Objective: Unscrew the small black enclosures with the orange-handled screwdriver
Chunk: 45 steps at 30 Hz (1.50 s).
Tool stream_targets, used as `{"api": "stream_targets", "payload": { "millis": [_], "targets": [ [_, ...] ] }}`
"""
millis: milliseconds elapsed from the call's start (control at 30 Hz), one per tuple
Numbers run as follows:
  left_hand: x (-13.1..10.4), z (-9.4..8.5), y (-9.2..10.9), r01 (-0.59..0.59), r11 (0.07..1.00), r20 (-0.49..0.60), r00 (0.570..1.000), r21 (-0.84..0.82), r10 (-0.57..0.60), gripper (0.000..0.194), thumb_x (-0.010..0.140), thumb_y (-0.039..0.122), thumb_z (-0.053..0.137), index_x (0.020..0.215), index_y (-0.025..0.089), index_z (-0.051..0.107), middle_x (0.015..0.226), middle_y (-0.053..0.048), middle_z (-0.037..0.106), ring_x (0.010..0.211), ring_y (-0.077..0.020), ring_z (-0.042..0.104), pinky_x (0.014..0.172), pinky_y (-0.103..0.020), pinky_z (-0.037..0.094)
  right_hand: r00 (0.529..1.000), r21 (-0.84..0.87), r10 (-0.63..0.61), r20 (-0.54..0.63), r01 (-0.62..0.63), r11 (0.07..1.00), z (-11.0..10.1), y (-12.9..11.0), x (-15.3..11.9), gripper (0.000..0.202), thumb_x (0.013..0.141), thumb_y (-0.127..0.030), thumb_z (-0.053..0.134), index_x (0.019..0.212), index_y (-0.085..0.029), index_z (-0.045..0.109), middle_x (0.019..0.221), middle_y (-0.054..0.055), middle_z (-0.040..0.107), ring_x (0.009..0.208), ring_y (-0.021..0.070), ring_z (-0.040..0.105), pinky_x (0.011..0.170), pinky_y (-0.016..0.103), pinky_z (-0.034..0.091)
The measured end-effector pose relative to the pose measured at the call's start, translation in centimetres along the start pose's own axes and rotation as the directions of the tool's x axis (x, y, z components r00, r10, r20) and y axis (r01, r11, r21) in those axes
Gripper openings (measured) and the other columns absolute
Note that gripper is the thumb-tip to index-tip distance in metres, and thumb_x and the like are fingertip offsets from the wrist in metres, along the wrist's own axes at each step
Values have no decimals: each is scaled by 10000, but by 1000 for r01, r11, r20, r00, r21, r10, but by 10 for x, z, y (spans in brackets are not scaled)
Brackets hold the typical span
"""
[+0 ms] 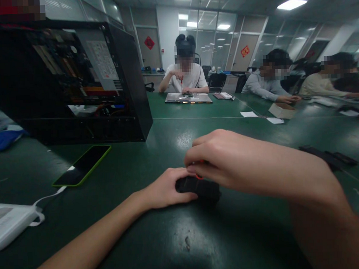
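My left hand (166, 188) is closed around the left end of a black, block-shaped part (205, 189) that lies on the green table. Its thumb and fingers press on opposite sides of the part. Above the same part, my right hand (213, 158) bends down with its fingers pinched together. Between those fingers shows a bit of a red-and-black tool (200, 176), possibly a screwdriver; most of it is hidden by the hand. Its lower end meets or hovers over the top of the black part; I cannot tell which.
An opened black computer case (126, 79) stands at the left. Before it lie a phone (82, 166) in a green case and a white box (11, 223) joined by a cable. Dark parts (329, 157) lie right. Across the table (179, 130), people work; one handles a silver panel (172, 98).
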<state>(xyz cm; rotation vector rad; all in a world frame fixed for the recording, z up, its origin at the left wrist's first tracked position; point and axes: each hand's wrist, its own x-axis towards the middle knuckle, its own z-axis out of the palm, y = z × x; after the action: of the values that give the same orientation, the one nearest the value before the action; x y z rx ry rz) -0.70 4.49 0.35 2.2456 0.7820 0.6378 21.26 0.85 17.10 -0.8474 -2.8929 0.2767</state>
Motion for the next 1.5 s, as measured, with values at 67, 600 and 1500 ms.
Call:
{"api": "stream_targets", "payload": {
  "millis": [67,600,1500],
  "targets": [
    [0,-1,1,4,1000,0,1000,-5,-4,418,855,401,824,1207,201,719,1181,-74,763,1070,-295,717,947,-393,558,999,11,-35,10,35,999,0,1,-1,225,1031,-202,529,1005,-183,752,960,35,684,840,150,586,725,299,405],
    [-1,5,4,15,998,-48,999,-58,-18,547,813,345,851,1291,210,620,1276,-74,706,1133,-294,689,958,-384,547,998,-30,-69,-1,69,997,-4,9,-2,168,1002,-235,595,1038,-191,752,1022,45,692,901,166,607,750,297,421],
    [10,20,29,22,982,-52,999,190,-13,381,881,453,795,1196,253,719,1219,-30,748,1137,-267,675,964,-390,452,982,-220,187,6,-181,958,4,17,-9,183,897,-263,699,739,-218,778,655,32,665,572,141,576,542,285,326]
  ]
}}
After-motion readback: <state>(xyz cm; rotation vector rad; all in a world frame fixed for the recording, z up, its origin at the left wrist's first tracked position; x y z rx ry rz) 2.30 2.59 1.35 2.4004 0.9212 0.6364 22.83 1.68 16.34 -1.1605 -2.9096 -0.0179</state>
